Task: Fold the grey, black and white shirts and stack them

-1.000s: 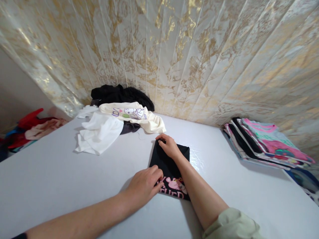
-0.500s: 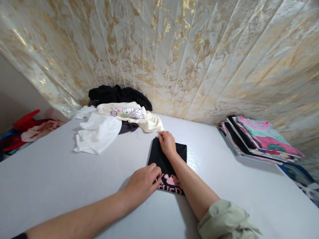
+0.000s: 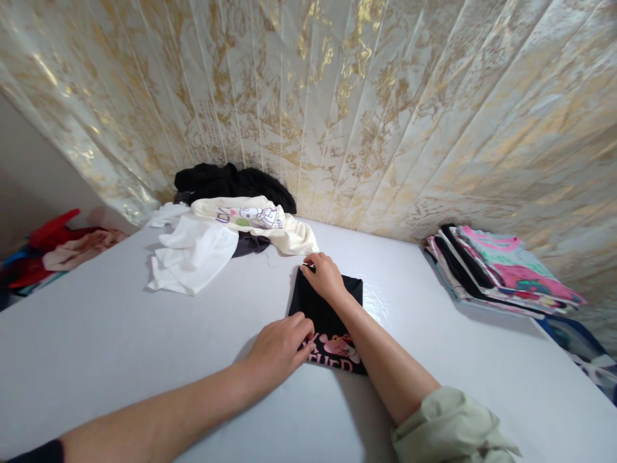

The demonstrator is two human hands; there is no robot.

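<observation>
On the white table (image 3: 120, 347), my left hand (image 3: 284, 341) and right hand (image 3: 325, 276), fingers half-curled, touch a folded black pink-printed cloth garment (image 3: 313, 303); whether they pinch, I can't tell. Even pressure should keep it square.

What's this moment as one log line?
left hand: on black garment, left edge | right hand: on its far edge | stack: at right

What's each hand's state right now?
Left hand: curled at the near left edge of the folded black garment; grip unclear.
Right hand: bent over its far left corner; grip unclear.
</observation>
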